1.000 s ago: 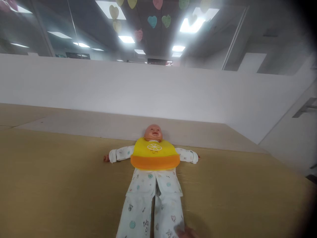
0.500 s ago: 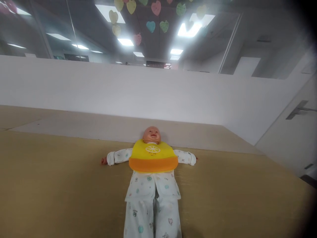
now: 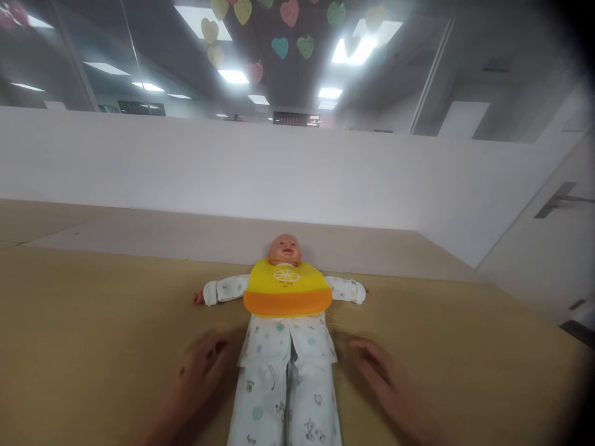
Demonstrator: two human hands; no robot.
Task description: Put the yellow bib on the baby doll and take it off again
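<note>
A baby doll (image 3: 284,251) lies on its back on the tan surface, arms stretched out to both sides. Around its neck is a yellow bib (image 3: 288,282) with an orange lower pocket and a citrus-slice print. White printed clothes (image 3: 260,387) cover its body and legs. To the left of the doll's waist is my left hand (image 3: 202,368), blurred, thumb and fingers apart. My right hand (image 3: 379,371), also blurred, is on the other side with its fingers loosely apart. Both hands are beside the jacket, appear clear of it, and hold nothing.
Behind the doll runs a pale grey strip (image 3: 153,229), then a white wall (image 3: 223,167). Glass panels with paper hearts (image 3: 305,47) rise above the wall. At the right is a door with a metal handle (image 3: 558,199).
My two hands have come into view from below, one on each side of the doll's waist. The doll and bib lie as before; the camera view has shifted slightly.
</note>
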